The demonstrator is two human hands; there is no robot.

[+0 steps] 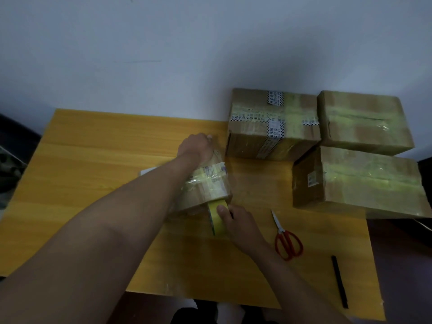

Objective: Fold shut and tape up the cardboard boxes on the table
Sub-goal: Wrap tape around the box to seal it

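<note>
Mid-table, toward the far edge, sits the small box (205, 185) being taped, flaps already folded shut w/ tape strips across the top. Left hand (196, 146) closed over its far end, prob. pinning it so it won't slide under the pull. Right hand (236, 220) grips the tape roll (217, 217) tight against the box's near face, likely running a strip over the seam. Three taped boxes (273, 122) are stacked at the far right corner, out of the work area. Scissors (286, 239) lie just right of the right hand, handy for the cut. Black pen (339, 281) near the right edge, idle.
</note>
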